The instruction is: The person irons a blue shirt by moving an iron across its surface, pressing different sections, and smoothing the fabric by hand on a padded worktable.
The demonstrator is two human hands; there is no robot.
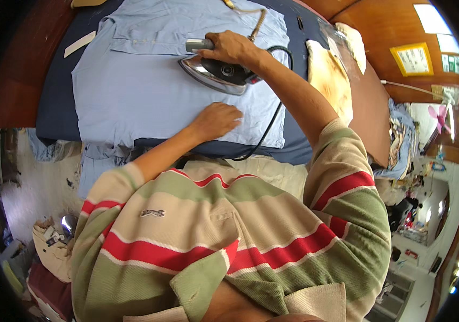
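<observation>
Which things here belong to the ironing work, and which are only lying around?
In use: iron gripped by right hand; light blue shirt under left hand; dark blue ironing pad; black cord.
Lying about: stained cloth; clothes pile.

light blue shirt, navy ironing pad, silver-black iron, black cord

Head camera looking steeply down from above, close over the person's own chest, right hand just ahead, fisheye edges bending.
</observation>
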